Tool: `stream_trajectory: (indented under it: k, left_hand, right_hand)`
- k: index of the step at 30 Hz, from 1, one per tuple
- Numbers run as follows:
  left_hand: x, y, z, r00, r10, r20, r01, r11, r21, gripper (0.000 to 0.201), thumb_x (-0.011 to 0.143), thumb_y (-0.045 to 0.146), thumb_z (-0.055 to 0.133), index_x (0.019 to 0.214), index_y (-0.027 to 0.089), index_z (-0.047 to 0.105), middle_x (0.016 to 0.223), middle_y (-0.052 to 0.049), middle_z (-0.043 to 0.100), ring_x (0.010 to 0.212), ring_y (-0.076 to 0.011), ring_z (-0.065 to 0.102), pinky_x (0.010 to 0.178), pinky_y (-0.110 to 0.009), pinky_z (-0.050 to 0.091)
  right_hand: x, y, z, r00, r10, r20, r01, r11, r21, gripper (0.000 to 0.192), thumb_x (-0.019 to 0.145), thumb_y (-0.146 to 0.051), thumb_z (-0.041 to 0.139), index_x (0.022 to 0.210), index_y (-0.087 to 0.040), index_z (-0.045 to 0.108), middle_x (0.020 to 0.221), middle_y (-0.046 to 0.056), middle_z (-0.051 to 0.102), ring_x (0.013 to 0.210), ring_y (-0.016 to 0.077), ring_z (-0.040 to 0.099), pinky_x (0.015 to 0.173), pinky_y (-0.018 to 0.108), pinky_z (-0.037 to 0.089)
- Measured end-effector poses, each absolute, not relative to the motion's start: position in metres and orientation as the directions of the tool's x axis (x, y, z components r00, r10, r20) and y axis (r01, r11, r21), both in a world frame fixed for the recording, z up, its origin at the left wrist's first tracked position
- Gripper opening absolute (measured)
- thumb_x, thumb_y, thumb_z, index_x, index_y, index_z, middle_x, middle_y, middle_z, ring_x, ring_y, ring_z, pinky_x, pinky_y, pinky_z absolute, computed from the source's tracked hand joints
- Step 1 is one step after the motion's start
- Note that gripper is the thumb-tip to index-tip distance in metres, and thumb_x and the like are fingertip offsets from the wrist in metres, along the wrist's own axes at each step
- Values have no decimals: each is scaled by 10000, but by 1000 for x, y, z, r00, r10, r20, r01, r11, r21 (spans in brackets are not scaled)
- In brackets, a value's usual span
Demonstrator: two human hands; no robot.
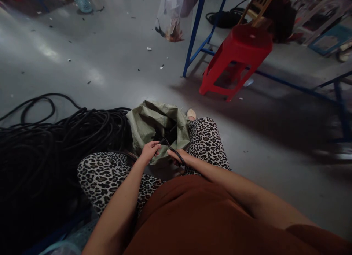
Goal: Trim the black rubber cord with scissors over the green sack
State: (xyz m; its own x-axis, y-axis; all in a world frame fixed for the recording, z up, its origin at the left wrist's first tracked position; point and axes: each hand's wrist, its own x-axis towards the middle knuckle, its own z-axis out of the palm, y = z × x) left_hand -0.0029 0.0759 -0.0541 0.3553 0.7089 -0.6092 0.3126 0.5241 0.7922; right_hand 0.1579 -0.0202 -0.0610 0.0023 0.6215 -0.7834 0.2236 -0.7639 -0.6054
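Observation:
My right hand (177, 156) is closed around the black handles of a pair of scissors (180, 159), whose blades point up and left. Across from it, my left hand (150, 151) pinches a short black piece (162, 141), close to the scissor tips; whether the blades touch it I cannot tell. Both hands are over the near rim of an olive-green woven sack (141, 117), which stands open between my knees. Dark pieces (172, 132) lie inside the sack, too dim to make out singly.
A large heap of black tubing or cable (90, 128) lies on my left. Ahead on the right stand a red plastic stool (247, 46) and a blue metal frame (194, 35). A clear plastic bag (173, 17) hangs beside the frame. Small scraps dot the grey floor (115, 64).

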Motion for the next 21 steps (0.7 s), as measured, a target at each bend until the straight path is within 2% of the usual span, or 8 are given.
stream_trajectory:
  k: [4, 21]
  left_hand:
    - [-3, 75, -54, 369, 700, -611, 328, 517, 790, 370, 671, 328, 677, 972, 119, 619, 684, 4, 633, 443, -62, 493, 403, -193, 360]
    - [-2, 74, -51, 395, 664, -635, 407, 494, 769, 353, 681, 285, 656, 986, 107, 651, 655, 10, 624, 425, -55, 462, 390, -187, 340]
  right_hand:
    - [159, -20, -57, -34, 670, -742, 258, -711, -654, 492, 848, -606, 508, 732, -134, 577, 597, 33, 583, 479, 129, 572, 394, 194, 437]
    - [160, -20, -50, -73, 633, -770, 320, -717, -620, 537, 863, -630, 463, 797, -119, 613, 541, 34, 583, 418, 114, 522, 402, 202, 431]
